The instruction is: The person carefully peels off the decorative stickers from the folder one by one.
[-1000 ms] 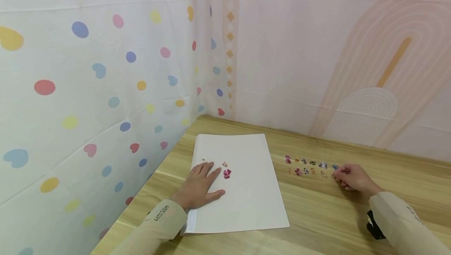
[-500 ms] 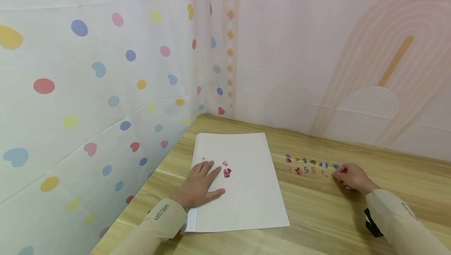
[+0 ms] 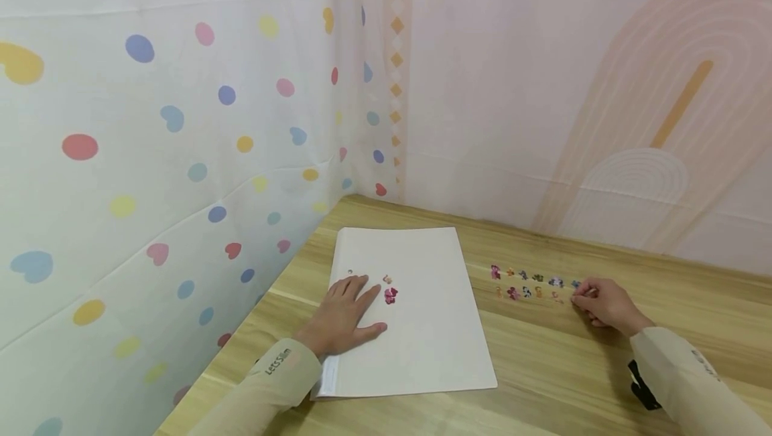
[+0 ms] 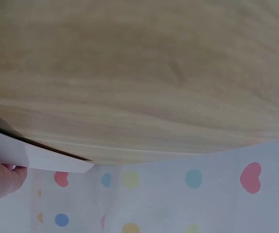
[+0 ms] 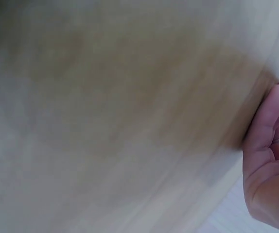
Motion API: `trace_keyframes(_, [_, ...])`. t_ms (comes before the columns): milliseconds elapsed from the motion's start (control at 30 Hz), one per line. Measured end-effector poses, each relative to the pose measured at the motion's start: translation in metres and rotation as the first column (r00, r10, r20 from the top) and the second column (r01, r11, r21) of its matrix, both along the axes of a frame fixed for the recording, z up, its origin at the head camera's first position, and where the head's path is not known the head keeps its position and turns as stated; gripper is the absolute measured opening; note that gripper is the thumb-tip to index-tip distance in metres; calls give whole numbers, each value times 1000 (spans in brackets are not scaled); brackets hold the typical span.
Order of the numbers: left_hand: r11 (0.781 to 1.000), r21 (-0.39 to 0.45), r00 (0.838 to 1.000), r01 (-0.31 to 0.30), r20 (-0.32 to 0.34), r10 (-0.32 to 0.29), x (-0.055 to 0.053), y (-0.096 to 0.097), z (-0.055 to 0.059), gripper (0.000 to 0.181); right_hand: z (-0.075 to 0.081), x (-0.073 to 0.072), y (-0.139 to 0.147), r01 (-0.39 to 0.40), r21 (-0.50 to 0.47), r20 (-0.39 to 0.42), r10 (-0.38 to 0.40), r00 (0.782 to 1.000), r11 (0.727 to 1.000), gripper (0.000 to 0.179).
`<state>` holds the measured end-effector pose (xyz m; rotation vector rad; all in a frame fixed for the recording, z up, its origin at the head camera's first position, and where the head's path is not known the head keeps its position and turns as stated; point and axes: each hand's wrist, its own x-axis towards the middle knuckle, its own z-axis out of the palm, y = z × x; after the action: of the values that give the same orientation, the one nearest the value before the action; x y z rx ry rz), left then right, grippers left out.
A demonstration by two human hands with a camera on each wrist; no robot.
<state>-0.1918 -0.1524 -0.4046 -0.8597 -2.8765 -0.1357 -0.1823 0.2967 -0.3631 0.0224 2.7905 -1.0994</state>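
Note:
My left hand (image 3: 344, 319) rests flat with fingers spread on the left part of a large white folder (image 3: 428, 349). Just past its fingertips, a dark pink sticker (image 3: 391, 296) and a smaller peach one (image 3: 387, 279) lie on the white surface. To the right, two rows of small colourful stickers (image 3: 527, 293) lie on the wooden table. At the right end of these rows, my right hand (image 3: 609, 305) has curled fingers, thumb and index pinching at the last sticker of the lower row. That sticker is mostly hidden by the fingertips.
The wooden table (image 3: 543, 382) reaches back to a pale pink curtain (image 3: 482, 101). A white curtain with coloured dots (image 3: 181, 155) hangs along the left edge. The folder has a glossy strip (image 3: 328, 379) down its left side.
Both hands stay nearly in place. The right fingertips shift only very slightly at the end of the sticker rows, and the head view moves a little.

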Motion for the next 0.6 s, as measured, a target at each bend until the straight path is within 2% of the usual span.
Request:
trace_keyframes(367, [1000, 4, 1000, 13, -27, -13, -1, 0, -3, 69, -5, 2, 7, -64, -20, -22, 64, 998, 998, 11])
trace_keyframes(600, [1000, 2, 999, 20, -38, -20, -3, -1, -4, 69, -4, 1, 10, -64, -71, 15, 65, 998, 995, 17])
